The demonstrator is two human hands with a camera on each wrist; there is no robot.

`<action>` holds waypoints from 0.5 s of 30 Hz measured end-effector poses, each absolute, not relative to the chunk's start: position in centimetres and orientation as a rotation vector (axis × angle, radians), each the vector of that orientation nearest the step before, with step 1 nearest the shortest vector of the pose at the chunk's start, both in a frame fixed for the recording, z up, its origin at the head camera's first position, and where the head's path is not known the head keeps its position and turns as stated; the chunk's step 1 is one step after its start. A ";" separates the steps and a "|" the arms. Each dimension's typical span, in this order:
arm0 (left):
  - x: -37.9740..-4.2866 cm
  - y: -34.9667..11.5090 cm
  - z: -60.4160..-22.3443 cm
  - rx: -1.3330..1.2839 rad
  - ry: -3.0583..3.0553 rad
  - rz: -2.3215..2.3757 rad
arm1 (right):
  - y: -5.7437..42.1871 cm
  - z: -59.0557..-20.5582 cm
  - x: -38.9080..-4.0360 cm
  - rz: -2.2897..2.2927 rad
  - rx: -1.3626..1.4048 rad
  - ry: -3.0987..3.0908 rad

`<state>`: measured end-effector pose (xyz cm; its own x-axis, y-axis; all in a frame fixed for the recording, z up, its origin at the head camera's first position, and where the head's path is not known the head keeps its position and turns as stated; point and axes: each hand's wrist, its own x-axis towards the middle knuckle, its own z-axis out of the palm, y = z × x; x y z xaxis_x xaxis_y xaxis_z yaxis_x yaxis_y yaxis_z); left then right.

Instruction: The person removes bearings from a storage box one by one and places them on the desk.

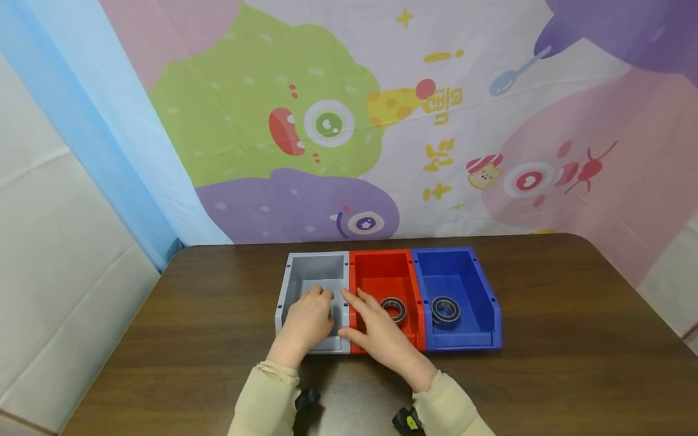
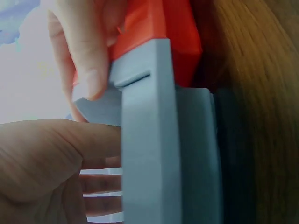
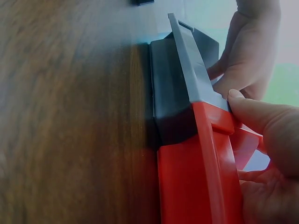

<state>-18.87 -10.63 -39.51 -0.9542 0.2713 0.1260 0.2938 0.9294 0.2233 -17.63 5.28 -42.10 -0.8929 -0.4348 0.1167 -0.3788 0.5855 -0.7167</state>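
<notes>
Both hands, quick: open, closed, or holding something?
Left hand: reaching into the grey bin; fingertips hidden, so its grip cannot be told.
Right hand: open, thumb and fingers spread, thumb at the seam with the red bin.

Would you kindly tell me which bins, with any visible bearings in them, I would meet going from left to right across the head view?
Grey bin → red bin, with one bearing in it → blue bin, with another bearing in it.
</notes>
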 end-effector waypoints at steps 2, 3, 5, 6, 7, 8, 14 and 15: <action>-19.1 -10.6 -39.9 -0.423 -3.002 -0.371 | 5.3 -42.1 -17.6 -1.205 -0.702 2.736; -19.2 -10.5 -40.1 -0.411 -3.005 -0.375 | 5.3 -42.1 -17.6 -1.207 -0.706 2.737; -19.2 -10.5 -40.5 -0.396 -3.020 -0.367 | 5.3 -42.2 -17.6 -1.204 -0.719 2.741; -19.2 -10.5 -40.7 -0.388 -3.033 -0.360 | 5.3 -42.2 -17.6 -1.200 -0.722 2.742; -19.2 -10.4 -41.0 -0.378 -3.046 -0.356 | 5.3 -42.2 -17.6 -1.201 -0.726 2.742; -19.2 -10.4 -41.2 -0.368 -3.060 -0.356 | 5.3 -42.2 -17.6 -1.202 -0.731 2.742; -19.5 -10.4 -41.6 -0.296 -3.144 -0.426 | 5.3 -42.3 -17.7 -1.206 -0.717 2.747; -19.5 -10.4 -41.6 -0.287 -3.154 -0.439 | 5.3 -42.3 -17.7 -1.205 -0.714 2.744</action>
<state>-19.51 -10.44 -41.65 -0.9823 0.1848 -0.0307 0.1694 0.9462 0.2756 -17.68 5.29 -42.28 -0.8909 -0.4360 0.1271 -0.3886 0.5871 -0.7101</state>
